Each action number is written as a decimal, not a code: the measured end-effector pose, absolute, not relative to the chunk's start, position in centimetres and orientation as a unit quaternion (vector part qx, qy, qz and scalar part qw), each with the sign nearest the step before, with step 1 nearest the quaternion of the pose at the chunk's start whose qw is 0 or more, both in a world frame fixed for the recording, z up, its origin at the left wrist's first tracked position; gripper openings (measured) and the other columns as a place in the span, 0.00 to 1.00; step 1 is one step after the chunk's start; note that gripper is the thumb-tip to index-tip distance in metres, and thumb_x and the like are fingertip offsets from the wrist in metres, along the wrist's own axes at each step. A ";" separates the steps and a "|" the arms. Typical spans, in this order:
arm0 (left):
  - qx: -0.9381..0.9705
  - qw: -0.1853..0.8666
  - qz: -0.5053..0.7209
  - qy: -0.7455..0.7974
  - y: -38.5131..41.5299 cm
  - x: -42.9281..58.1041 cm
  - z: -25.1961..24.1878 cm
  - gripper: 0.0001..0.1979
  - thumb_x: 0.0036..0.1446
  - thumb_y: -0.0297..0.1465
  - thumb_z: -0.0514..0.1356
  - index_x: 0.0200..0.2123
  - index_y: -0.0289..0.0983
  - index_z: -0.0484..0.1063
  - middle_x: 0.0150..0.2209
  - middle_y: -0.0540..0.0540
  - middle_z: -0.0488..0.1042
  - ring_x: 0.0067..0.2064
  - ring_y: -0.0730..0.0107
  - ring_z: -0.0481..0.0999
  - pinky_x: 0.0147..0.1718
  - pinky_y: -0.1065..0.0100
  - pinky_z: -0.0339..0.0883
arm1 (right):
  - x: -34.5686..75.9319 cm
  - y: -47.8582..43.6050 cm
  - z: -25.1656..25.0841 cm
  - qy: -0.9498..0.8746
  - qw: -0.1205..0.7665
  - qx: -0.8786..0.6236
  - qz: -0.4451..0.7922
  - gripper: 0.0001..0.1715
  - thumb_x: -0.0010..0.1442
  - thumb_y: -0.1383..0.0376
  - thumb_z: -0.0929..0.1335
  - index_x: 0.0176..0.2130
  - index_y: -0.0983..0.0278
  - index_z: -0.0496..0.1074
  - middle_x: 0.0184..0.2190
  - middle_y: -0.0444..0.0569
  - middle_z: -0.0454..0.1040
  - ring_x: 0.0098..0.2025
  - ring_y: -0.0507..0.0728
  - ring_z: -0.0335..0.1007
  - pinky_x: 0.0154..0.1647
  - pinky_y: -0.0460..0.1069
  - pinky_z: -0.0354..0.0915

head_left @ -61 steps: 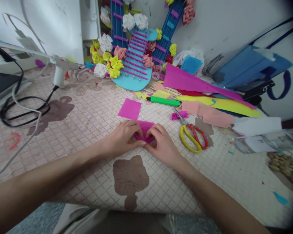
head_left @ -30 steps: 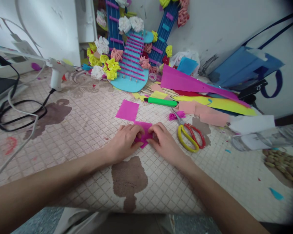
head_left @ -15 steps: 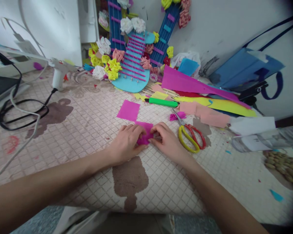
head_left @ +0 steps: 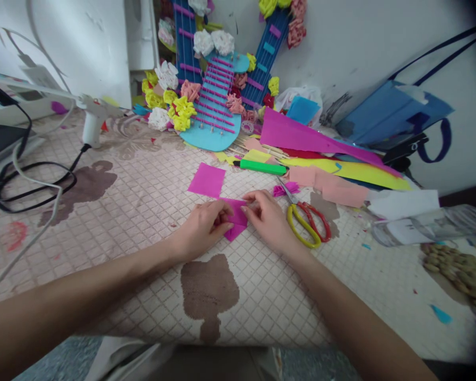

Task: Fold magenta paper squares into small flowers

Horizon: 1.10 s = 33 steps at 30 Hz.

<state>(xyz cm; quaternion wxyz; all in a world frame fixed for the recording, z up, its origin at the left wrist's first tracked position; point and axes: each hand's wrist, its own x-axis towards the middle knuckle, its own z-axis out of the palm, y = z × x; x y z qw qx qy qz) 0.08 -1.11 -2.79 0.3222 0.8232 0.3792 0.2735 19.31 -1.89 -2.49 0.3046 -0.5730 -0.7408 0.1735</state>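
Note:
A magenta square of crepe paper (head_left: 237, 214) lies between my hands, its near edge creased and partly lifted. My left hand (head_left: 204, 225) pinches its left side between thumb and fingers. At the upper right edge, my right hand (head_left: 266, 217) pinches the same sheet. Just beyond, a second magenta paper square (head_left: 207, 180) lies flat on the table. To the right of my right hand rest scissors with one yellow and one red handle (head_left: 308, 222), their blades pointing away. A small pleated magenta paper piece (head_left: 285, 189) sits by the blade tips.
A green marker (head_left: 263, 166) and peach paper strips (head_left: 329, 185) lie behind. Decorated blue cardboard pieces (head_left: 214, 114) with paper flowers lean at the back. A white glue gun (head_left: 93, 121) with a black cable stands left. A clear bottle (head_left: 428, 226) lies right, near peanuts (head_left: 452, 270).
The near edge of the magenta paper now shows a crease and a pointed corner. My right hand has moved slightly up along the sheet; my left fingers have shifted lower.

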 end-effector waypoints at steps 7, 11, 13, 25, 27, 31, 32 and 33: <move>0.822 0.319 0.300 0.364 -1.0 -0.2 -3.0 0.05 0.53 0.21 0.55 0.33 0.35 0.67 0.28 0.50 0.69 0.30 0.72 0.68 0.29 0.70 0.64 | 18.9 -0.4 -2.7 -0.747 0.253 -0.594 0.158 0.04 0.55 0.69 0.66 0.33 0.62 0.66 0.35 0.48 0.69 0.37 0.56 0.66 0.37 0.52 0.62; 0.783 0.292 0.375 0.401 -0.6 -0.6 -3.0 0.10 0.54 0.27 0.59 0.41 0.34 0.66 0.41 0.43 0.71 0.42 0.65 0.71 0.38 0.63 0.68 | 19.2 -0.4 -2.4 -0.699 0.324 -0.585 0.254 0.04 0.54 0.68 0.67 0.30 0.62 0.65 0.29 0.44 0.67 0.30 0.53 0.64 0.33 0.49 0.61; 0.753 0.315 0.405 0.411 -0.2 -0.8 -3.2 0.17 0.54 0.31 0.62 0.47 0.34 0.64 0.46 0.40 0.70 0.47 0.62 0.71 0.40 0.61 0.69 | 19.3 -0.7 -2.4 -0.653 0.375 -0.564 0.338 0.05 0.55 0.65 0.67 0.30 0.62 0.64 0.27 0.42 0.66 0.28 0.51 0.62 0.30 0.48 0.60; 0.659 0.606 0.303 0.326 1.1 -1.9 -1.5 0.06 0.55 0.31 0.59 0.35 0.34 0.69 0.32 0.47 0.74 0.32 0.73 0.74 0.31 0.69 0.69 | 19.9 -3.3 -0.7 -0.665 0.379 -0.419 0.488 0.22 0.61 0.61 0.65 0.54 0.54 0.60 0.40 0.46 0.71 0.39 0.54 0.69 0.37 0.50 0.67; 0.661 0.626 0.275 0.308 1.2 -2.1 -1.2 0.06 0.55 0.31 0.60 0.35 0.34 0.69 0.32 0.48 0.73 0.30 0.74 0.73 0.28 0.71 0.68 | 20.1 -3.4 -0.2 -0.699 0.368 -0.400 0.465 0.16 0.62 0.61 0.65 0.50 0.55 0.65 0.46 0.48 0.71 0.47 0.56 0.68 0.44 0.52 0.67; 0.682 0.618 0.253 0.300 1.2 -2.1 -1.1 0.09 0.55 0.32 0.60 0.39 0.34 0.70 0.34 0.46 0.74 0.33 0.72 0.74 0.30 0.70 0.69 | 20.0 -3.4 0.2 -0.708 0.331 -0.416 0.465 0.12 0.64 0.63 0.61 0.44 0.58 0.72 0.44 0.48 0.74 0.48 0.56 0.69 0.49 0.54 0.65; 0.682 0.609 0.257 0.314 1.2 -2.1 -1.1 0.10 0.56 0.33 0.59 0.41 0.35 0.70 0.35 0.46 0.74 0.33 0.72 0.74 0.30 0.70 0.69 | 20.0 -3.5 0.2 -0.703 0.328 -0.428 0.463 0.13 0.65 0.64 0.61 0.44 0.59 0.72 0.44 0.48 0.74 0.47 0.56 0.70 0.48 0.54 0.66; 0.678 0.603 0.261 0.329 1.2 -2.1 -1.1 0.11 0.58 0.34 0.58 0.42 0.35 0.70 0.34 0.46 0.74 0.32 0.72 0.74 0.29 0.71 0.68 | 19.9 -3.5 0.0 -0.698 0.336 -0.439 0.455 0.14 0.64 0.67 0.60 0.44 0.59 0.73 0.43 0.47 0.75 0.47 0.56 0.70 0.48 0.54 0.66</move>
